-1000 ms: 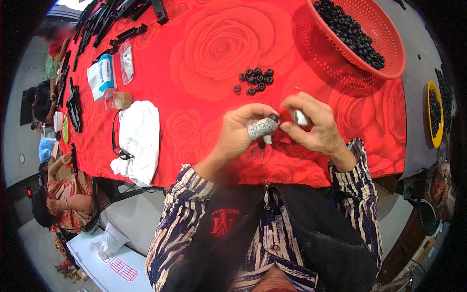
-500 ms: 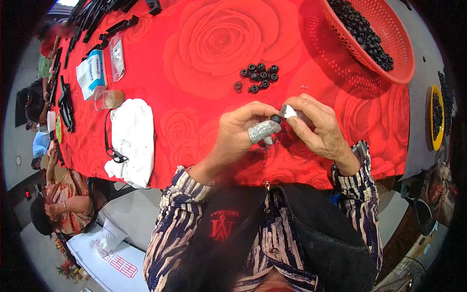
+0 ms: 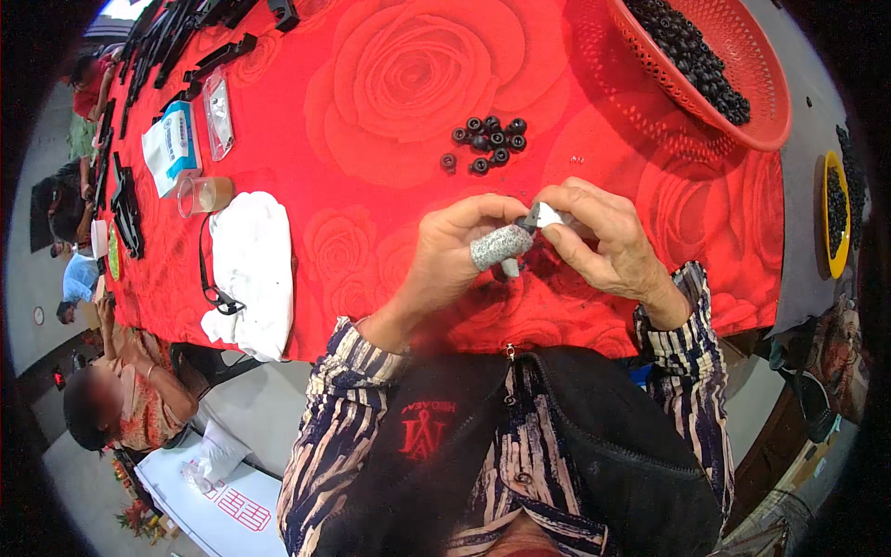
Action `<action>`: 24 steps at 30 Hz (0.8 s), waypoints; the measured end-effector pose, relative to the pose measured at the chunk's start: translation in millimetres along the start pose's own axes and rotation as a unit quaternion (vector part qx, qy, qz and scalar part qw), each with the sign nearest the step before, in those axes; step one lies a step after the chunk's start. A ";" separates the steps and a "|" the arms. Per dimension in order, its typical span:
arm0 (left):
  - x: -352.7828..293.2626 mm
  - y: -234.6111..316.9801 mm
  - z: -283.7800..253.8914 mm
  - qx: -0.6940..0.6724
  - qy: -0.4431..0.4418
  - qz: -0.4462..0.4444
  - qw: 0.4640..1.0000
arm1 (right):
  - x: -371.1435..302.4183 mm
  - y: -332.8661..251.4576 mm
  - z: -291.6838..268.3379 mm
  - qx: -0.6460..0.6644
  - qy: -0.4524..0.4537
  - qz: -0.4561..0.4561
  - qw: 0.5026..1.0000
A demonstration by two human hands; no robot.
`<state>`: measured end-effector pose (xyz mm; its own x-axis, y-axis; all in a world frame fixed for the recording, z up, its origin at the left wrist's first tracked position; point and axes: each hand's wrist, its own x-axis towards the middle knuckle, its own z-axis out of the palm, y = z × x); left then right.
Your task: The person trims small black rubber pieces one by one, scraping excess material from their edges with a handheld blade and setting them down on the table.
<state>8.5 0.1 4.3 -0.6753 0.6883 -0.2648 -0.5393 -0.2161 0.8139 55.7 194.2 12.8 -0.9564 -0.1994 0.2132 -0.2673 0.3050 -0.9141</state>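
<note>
Over the near part of the red rose-patterned cloth, my two hands meet. My left hand pinches a small black rounded piece; a grey speckled wrap covers one of its digits. My right hand is closed on a small tool with a white wrapping, whose dark tip touches the black piece. Fingers hide most of the tool, so I cannot tell its kind. Just beyond the hands lies a loose group of small black round pieces with holes. Dark crumbs are scattered below my fingers.
A red perforated basket of black pieces stands far right, with a yellow dish past the table's edge. To the left are white fabric, a cup, a tissue pack and long black parts. People sit further left.
The tool's tip has come down onto the black piece, which now shows less between my fingers. My hands have barely moved. At lower left, a person has lifted their head.
</note>
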 end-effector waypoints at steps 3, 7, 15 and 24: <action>0.6 -1.5 0.5 0.015 -0.003 0.005 1.000 | -0.3 4.7 -0.3 -0.027 0.011 -0.019 0.999; -0.3 1.6 1.2 0.010 0.000 -0.004 1.000 | 2.0 1.5 -0.5 -0.029 0.017 -0.025 0.999; -1.4 1.9 4.6 0.003 0.029 -0.073 0.997 | 1.2 5.2 -2.5 -0.055 0.013 -0.046 0.997; -3.4 -7.0 -5.5 0.030 -0.011 -0.018 0.999 | 0.1 -2.4 1.4 -0.029 0.012 -0.022 0.999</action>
<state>11.7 -4.6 -3.4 -0.6445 0.7102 -0.2830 -0.5310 -0.1495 0.8341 56.3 192.1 14.5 -0.9460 -0.1914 0.2616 -0.3148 0.3509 -0.8819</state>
